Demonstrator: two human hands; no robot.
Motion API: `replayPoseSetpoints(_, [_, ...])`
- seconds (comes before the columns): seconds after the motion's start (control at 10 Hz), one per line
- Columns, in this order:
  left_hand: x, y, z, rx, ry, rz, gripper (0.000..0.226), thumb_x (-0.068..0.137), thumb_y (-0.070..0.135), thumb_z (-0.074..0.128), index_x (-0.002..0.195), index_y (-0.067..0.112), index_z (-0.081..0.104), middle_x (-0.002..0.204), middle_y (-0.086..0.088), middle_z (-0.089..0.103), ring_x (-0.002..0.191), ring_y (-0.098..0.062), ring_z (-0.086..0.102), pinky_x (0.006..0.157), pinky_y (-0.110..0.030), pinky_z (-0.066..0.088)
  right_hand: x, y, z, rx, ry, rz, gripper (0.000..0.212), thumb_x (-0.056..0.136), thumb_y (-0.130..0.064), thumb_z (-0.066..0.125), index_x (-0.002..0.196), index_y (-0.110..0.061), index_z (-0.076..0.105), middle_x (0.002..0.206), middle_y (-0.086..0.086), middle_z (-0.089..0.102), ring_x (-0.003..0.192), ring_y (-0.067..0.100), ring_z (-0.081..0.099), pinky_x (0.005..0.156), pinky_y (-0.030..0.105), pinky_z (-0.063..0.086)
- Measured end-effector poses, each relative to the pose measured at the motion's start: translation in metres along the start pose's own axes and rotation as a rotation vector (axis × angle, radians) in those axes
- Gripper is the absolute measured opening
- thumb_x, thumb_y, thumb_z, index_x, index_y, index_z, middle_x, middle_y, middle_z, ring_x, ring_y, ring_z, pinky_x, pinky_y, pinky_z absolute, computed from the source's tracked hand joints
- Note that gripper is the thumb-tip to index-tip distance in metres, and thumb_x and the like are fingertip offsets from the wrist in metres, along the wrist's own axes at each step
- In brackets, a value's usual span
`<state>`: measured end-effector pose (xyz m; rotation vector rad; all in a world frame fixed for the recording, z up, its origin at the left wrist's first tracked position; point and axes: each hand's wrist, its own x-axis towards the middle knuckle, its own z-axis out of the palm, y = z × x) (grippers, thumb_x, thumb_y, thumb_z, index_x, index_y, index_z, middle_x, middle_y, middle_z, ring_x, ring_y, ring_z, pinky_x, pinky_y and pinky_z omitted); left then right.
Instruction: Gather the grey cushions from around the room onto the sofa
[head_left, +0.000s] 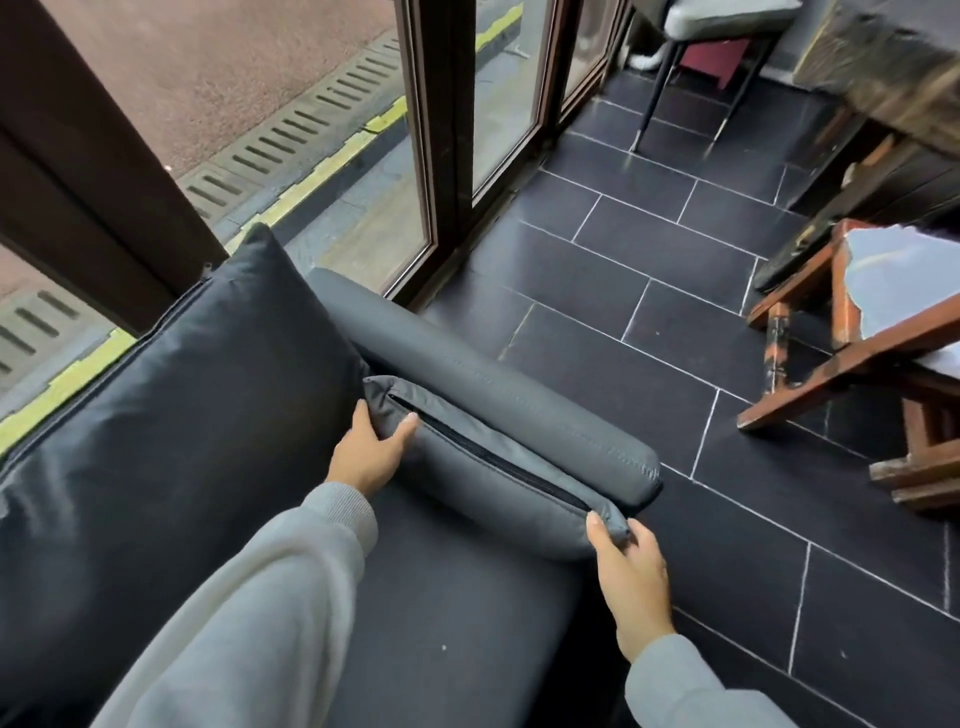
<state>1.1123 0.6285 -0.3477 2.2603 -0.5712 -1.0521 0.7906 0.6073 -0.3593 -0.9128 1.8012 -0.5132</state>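
A grey cushion (483, 478) with a black zip along its upper edge stands on edge on the dark sofa seat (457, 634), leaning against the padded grey armrest (467, 364). My left hand (369, 452) grips the cushion's far corner. My right hand (631, 577) pinches its near corner at the zip's end. A large dark cushion (171, 415) stands upright against the sofa's back, to the left of the grey one.
Dark tiled floor (675, 338) lies right of the sofa. A worn wooden stool or low table (852, 338) stands at the right edge. A chair with thin black legs (691, 62) is at the back. Glass doors (498, 104) run behind the armrest.
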Motion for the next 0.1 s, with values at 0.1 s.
replayPoseSetpoints(0.1, [-0.0454, 0.006, -0.0235, 0.229, -0.002, 0.026, 0.095, 0.094, 0.063, 0.054, 0.163, 0.016, 0.008, 0.166, -0.013, 0.027, 0.15, -0.032, 0.031, 0.118, -0.041, 0.028, -0.0345, -0.0173, -0.0149, -0.157, -0.102, -0.009, 0.089, 0.099, -0.056, 0.065, 0.169, -0.018, 0.025, 0.169, 0.009, 0.041, 0.155, 0.035, 0.037, 0.123, 0.045, 0.029])
